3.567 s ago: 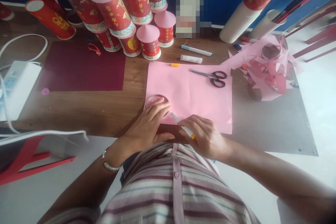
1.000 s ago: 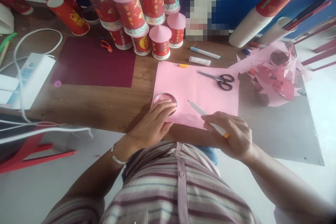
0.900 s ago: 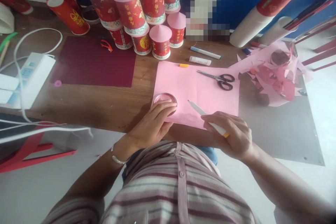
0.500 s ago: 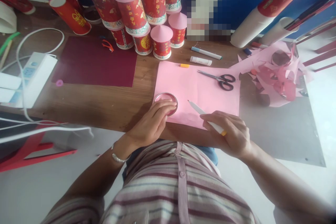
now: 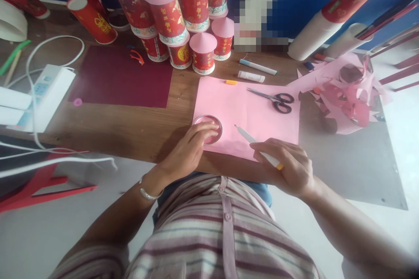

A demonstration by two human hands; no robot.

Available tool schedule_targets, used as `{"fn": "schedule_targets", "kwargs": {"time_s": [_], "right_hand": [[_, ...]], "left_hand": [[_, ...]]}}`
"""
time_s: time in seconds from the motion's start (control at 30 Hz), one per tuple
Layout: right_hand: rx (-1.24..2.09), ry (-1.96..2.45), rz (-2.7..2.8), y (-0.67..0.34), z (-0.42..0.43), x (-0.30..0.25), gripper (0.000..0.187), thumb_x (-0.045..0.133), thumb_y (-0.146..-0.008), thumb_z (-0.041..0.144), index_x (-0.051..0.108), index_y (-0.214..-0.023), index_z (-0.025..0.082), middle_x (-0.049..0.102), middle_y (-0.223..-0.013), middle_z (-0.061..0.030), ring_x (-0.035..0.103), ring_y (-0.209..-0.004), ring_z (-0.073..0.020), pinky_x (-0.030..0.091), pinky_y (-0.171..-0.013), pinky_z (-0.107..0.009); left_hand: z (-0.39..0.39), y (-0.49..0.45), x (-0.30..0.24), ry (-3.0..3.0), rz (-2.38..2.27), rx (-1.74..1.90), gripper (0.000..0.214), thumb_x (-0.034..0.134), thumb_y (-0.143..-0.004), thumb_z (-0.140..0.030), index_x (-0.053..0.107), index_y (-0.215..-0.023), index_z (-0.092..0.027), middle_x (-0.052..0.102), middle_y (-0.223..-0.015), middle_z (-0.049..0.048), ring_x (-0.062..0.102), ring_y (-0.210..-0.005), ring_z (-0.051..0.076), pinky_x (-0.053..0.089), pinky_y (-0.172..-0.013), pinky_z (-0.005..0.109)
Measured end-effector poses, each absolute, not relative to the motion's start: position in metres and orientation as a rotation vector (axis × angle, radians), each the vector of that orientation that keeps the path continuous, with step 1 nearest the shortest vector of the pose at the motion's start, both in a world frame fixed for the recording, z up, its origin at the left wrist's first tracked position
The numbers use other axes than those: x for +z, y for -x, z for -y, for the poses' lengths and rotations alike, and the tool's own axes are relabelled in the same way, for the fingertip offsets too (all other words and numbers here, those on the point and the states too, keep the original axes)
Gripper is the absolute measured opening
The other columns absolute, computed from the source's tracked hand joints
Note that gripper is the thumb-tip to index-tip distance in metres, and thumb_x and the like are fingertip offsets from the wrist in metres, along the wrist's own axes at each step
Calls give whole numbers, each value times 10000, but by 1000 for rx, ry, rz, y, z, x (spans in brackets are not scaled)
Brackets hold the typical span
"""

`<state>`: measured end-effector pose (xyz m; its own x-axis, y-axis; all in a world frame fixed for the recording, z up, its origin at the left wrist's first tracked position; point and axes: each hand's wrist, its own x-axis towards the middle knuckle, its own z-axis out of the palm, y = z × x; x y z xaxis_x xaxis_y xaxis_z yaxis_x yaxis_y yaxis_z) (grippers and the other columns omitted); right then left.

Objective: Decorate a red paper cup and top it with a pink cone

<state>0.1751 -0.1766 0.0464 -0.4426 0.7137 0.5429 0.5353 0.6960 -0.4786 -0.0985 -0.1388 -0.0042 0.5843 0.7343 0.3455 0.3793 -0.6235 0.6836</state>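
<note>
Left hand (image 5: 186,150) loose on a ring (image 5: 221,129), right hand (image 5: 290,163) gripping a marker (image 5: 245,134), we're likely aligning by the pink paper's (image 5: 227,102) near-left corner. Tracing would need stillness.

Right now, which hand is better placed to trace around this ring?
Probably your right hand: it holds the uncapped marker, tip near the ring; your left hand rests on the ring.

Pink rectangular paper sheet (image 5: 222,104): on the brown wooden table (image 5: 131,126), near its front edge.
Round metal-rimmed disc (image 5: 218,135): on the sheet's front left corner.
Black-handled metal scissors (image 5: 272,97): on its right rear part.
Small yellow cylindrical cap (image 5: 231,82): on its rear edge.
White cylindrical tube (image 5: 251,76): just behind it.
Maroon rectangular sheet (image 5: 131,83): left of the pink one.
Pink cut-paper scraps (image 5: 355,111): right of both sheets.
</note>
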Motion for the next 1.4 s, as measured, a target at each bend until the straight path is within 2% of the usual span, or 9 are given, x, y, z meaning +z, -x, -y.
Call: {"fn": "schedule_targets", "kwargs": {"time_s": [0.17, 0.3, 0.4, 0.57, 0.67, 0.8, 0.93, 1.07, 1.4], "right_hand": [[275, 952, 2156, -175, 176, 52, 303, 633, -920, 31, 616, -1196, 157, 711, -795, -43, 653, -634, -146, 559, -537, -290], [86, 884, 2182, -170, 175, 57, 358, 589, -931, 39, 601, -1268, 161, 714, -794, -41, 669, -659, -157, 569, -525, -297], [-186, 655, 2295, -157, 173, 57, 238, 635, -906, 66, 678, -1122, 155, 703, -751, -32, 669, -663, -164, 583, -534, -311], [-368, 298, 2543, -123, 173, 52, 49, 695, -919, 168, 740, -925, 187, 682, -705, 1, 612, -599, -121, 547, -499, -269], [-241, 216, 2608, -115, 167, 52, 205, 702, -920, 167, 723, -1123, 191, 732, -821, -22, 659, -686, -143, 579, -565, -286], [146, 525, 2582, -128, 139, 52, 355, 636, -962, 166, 644, -1315, 202, 765, -1076, -70, 722, -923, -199, 625, -697, -323], [450, 855, 2493, -146, 97, 47, 417, 623, -988, 237, 605, -1404, 254, 727, -1250, -117, 685, -1140, -290, 619, -945, -485], [685, 799, 2584, -147, 76, 42, 639, 708, -939, 361, 481, -1527, 253, 615, -1461, -143, 570, -1340, -349, 534, -1087, -592], [894, 695, 2651, -134, 69, 38, 650, 734, -922, 385, 494, -1514, 263, 599, -1489, -123, 530, -1398, -315, 463, -1161, -586]], "left_hand": [[139, 98, 0, -2282, -898, 975, 429, 474, -956, 6, 535, -1341, -174, 597, -1368, 143, 544, -1354, 225, 486, -1156, 464], [156, 98, 15, -2245, -961, 1263, 358, 662, -870, -11, 652, -1183, -184, 673, -1114, 93, 638, -1099, 209, 563, -991, 400], [176, 96, 26, -1908, -838, 1100, 308, 665, -911, -85, 672, -1204, -180, 703, -1083, 90, 673, -1016, 179, 591, -880, 306], [196, 88, 25, -1240, -749, 881, 229, 599, -999, -326, 728, -1125, -184, 743, -1012, 81, 710, -938, 177, 597, -880, 306], [197, 95, 22, -1051, -850, 925, 223, 629, -984, -352, 747, -1041, -171, 757, -983, 78, 721, -914, 171, 597, -851, 282], [192, 124, 25, -1238, -1138, 970, 255, 582, -1009, -343, 747, -1071, -158, 707, -749, 28, 660, -651, 120, 577, -652, 241], [187, 151, 22, -1893, -1438, 1106, 258, 580, -996, -189, 722, -1211, -176, 743, -1002, 75, 696, -851, 135, 579, -790, 253], [185, 161, 12, -2318, -1539, 1072, 319, 581, -979, -119, 673, -1283, -147, 735, -1005, 88, 707, -890, 148, 577, -822, 260], [189, 162, 5, -2495, -1404, 1023, 261, 671, -930, -146, 690, -1185, -197, 729, -899, 31, 681, -755, 132, 570, -751, 254]]}}
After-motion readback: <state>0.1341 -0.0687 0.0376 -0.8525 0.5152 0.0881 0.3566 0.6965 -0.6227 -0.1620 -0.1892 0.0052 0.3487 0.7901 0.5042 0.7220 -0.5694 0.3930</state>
